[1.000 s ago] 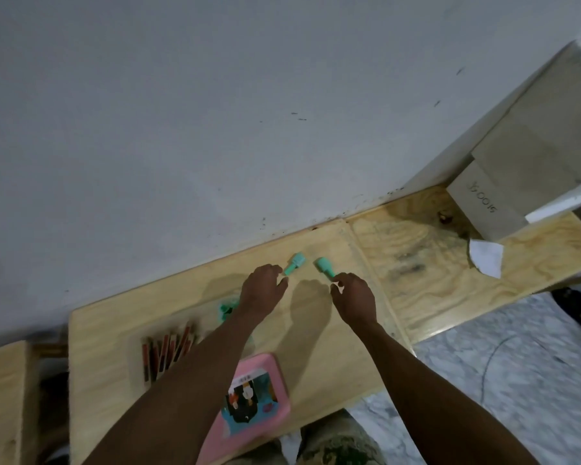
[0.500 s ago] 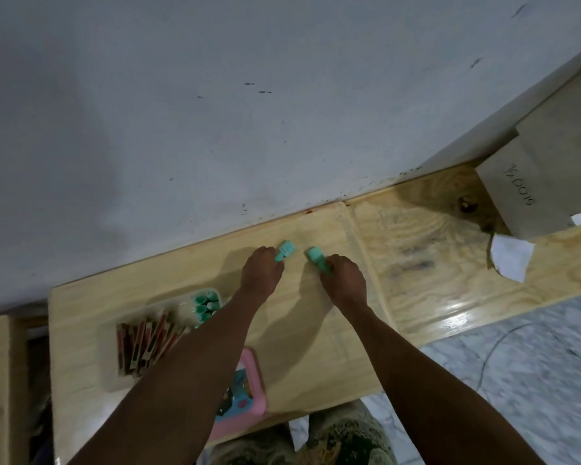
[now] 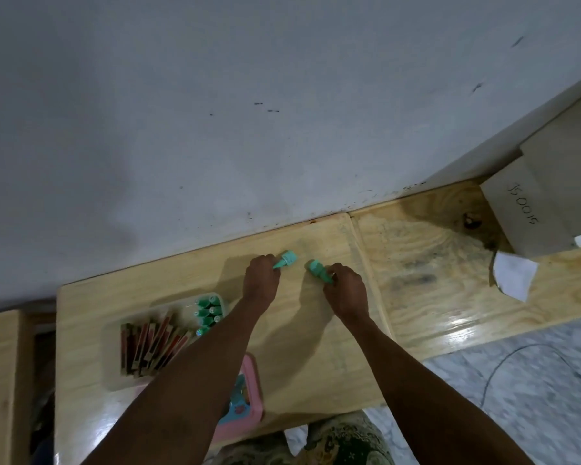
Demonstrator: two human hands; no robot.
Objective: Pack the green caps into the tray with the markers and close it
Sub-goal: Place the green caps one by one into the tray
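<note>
- Left hand (image 3: 261, 280) pinches one green cap (image 3: 286, 259), right hand (image 3: 346, 292) pinches the other cap (image 3: 318, 270), both low over the table (image 3: 316, 347).
- Keep grips firm w/ fingertips; carry both to the tray (image 3: 114, 333), drop beside caps already in, clear of markers (image 3: 150, 344).
- Pink lid (image 3: 249, 391) last.

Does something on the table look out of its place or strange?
Two green caps lie away from the tray: one at the left hand, one at the right hand. The markers lean askew. A crumpled paper lies far right.
</note>
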